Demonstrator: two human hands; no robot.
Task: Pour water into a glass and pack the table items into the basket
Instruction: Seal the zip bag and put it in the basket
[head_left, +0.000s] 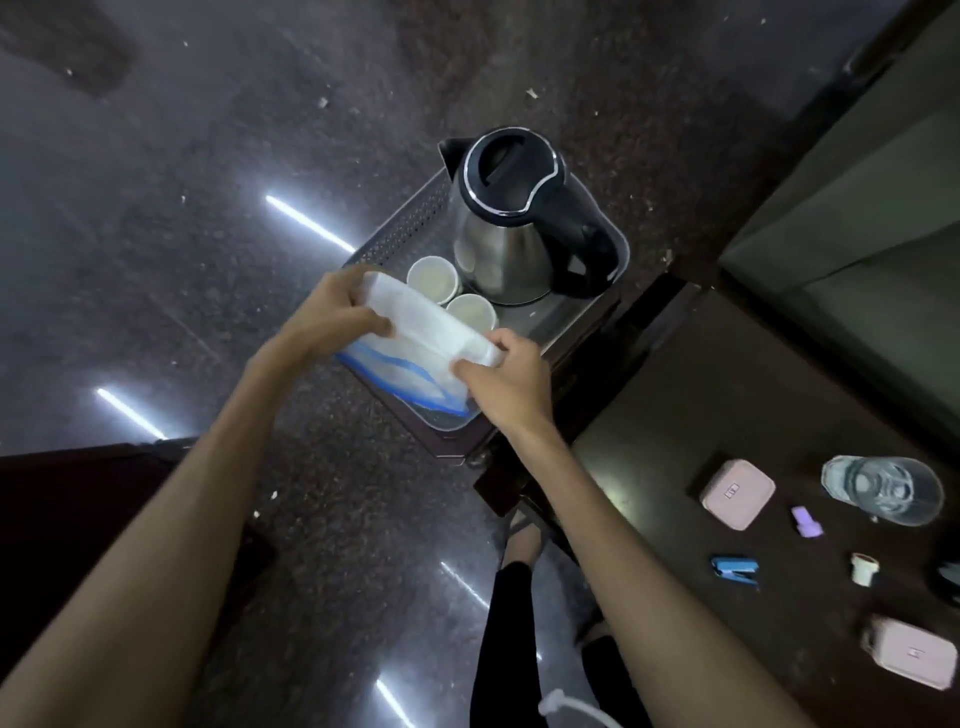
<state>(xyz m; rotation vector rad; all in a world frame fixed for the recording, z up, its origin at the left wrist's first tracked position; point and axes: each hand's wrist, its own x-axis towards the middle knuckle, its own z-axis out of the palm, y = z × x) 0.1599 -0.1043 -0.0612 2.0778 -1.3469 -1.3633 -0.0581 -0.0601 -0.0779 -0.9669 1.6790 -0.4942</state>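
Both hands hold a folded white cloth (426, 325) over the near end of the basket (400, 228) — the left hand (337, 312) grips its far-left corner with fingers curled over the top, and the right hand (506, 371) pinches its near-right end between thumb and fingers. The cloth has a blue-striped part hanging below, lying down into the basket's near corner.

The basket is a grey plastic tray with a perforated wall, and it sits on a small dark stand beside the table (727, 395), above a dark speckled floor (208, 208). Inside it, at the far end, stands a steel kettle (511, 218) with a black lid and handle, upright, its handle towards the right wall. Just beside the kettle's base are two small white cups (434, 278), upright and open (what they hold cannot be made out); the nearer one touches the edge of the cloth.

On the table, well apart from the basket, stands a clear glass (883, 488) with water in it. Near it lie a pink square box (737, 493), a small purple item (808, 522), a blue stapler (735, 569), a tiny white cup-like piece (865, 569), and a second pink box (911, 657) at the near edge — both boxes closed.
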